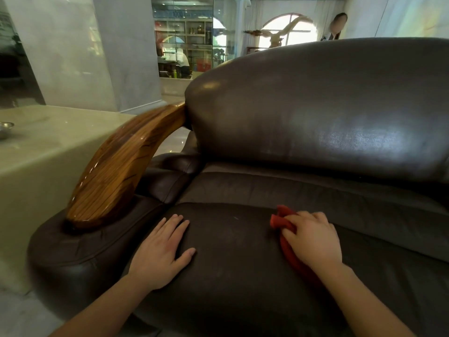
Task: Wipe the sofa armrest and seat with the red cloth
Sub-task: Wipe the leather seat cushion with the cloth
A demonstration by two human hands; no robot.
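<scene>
A dark brown leather sofa fills the view. Its seat cushion (233, 239) lies in front of me, and a polished wooden armrest (121, 166) curves over the padded left arm (80, 244). My right hand (313, 239) presses the crumpled red cloth (281, 221) down on the seat's right half; much of the cloth is hidden under the hand. My left hand (162, 249) rests flat on the seat's left side, fingers spread, close to the padded arm, holding nothing.
A pale stone side table (48, 147) stands left of the sofa with a small metal dish (5, 128) on it. The sofa backrest (328, 105) rises behind the seat. A person (336, 26) stands beyond the backrest at the far right.
</scene>
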